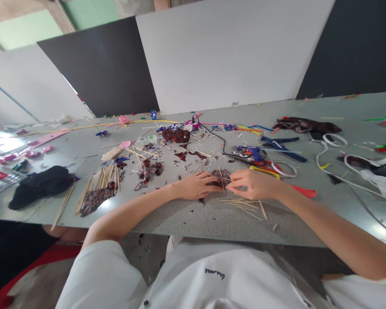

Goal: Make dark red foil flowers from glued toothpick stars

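Both hands meet over a small piece of dark patterned fabric (223, 174) near the front of the table. My left hand (196, 185) lies along its left side, fingers bent onto the cloth and thumb mostly hidden. From the right, my right hand (252, 183) pinches the fabric's edge between thumb and fingers. A thin wooden stick (221, 178) lies across the cloth between the fingertips. Just below the right hand, several loose wooden sticks (242, 203) are scattered on the grey table (173, 221).
At left are a bundle of sticks (104, 178), patterned cloth (96, 201) and a black cloth bundle (43, 186). Fabric scraps (151, 169) and a dark red patterned bundle (176, 135) lie ahead. Blue-handled pliers (283, 148), a glue gun cable (215, 133) and white cables (321, 159) spread rightward.
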Available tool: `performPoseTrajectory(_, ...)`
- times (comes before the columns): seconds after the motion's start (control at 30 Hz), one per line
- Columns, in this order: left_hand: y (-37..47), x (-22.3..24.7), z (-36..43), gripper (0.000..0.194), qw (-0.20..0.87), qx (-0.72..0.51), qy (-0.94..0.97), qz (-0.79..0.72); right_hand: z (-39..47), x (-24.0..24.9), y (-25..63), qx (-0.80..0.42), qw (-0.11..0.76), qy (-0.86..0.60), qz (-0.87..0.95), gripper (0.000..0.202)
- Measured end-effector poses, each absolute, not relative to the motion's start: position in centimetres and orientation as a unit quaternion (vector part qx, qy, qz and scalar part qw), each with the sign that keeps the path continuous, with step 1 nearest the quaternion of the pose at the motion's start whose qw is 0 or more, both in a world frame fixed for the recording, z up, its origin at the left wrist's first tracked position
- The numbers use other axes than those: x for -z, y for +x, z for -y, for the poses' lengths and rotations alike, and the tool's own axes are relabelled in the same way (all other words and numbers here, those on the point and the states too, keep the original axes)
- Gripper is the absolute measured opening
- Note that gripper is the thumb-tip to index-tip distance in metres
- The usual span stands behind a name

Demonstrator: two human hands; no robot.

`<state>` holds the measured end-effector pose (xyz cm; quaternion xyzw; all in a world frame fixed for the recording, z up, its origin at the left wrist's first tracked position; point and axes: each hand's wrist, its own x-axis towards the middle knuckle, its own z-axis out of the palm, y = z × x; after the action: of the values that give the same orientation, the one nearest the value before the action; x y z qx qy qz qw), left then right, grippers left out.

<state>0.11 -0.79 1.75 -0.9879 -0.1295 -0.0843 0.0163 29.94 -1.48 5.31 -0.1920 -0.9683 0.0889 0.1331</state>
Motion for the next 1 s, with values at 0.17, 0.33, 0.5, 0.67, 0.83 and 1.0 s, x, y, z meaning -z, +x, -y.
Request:
performPoseTrajectory(0.17,0.14,-1.82,0.87,0.047,0.013,0.078,-0.987,0.137,1.64,-4.66,29.64,-0.088,0.123,-0.169,0.974,0.026)
performPoseTrajectory(0.33,0.16,-1.76,0.89,0.049,0.002,0.088,-0.986,0.139,1.45,-4.27,29.61,-0.089,0.121,-0.164,0.975,0.027)
performPoseTrajectory(0.5,0.14,-1.76,0.89,0.046,0.013,0.081,-0.987,0.138,1.55,-4.39,29.57,-0.087,0.114,-0.166,0.976,0.027)
performPoseTrajectory(0.67,0.13,-1.78,0.88,0.046,0.011,0.083,-0.987,0.137,1.58,-4.44,29.54,-0.083,0.11,-0.169,0.976,0.028)
performPoseTrajectory(0.83,0.18,-1.66,0.86,0.046,0.01,0.085,-0.987,0.139,1.54,-4.38,29.55,-0.076,0.111,-0.167,0.977,0.027)
performPoseTrajectory(1.0,0.15,-1.5,0.82,0.046,0.013,0.089,-0.987,0.137,1.57,-4.36,29.55,-0.08,0.113,-0.173,0.975,0.026)
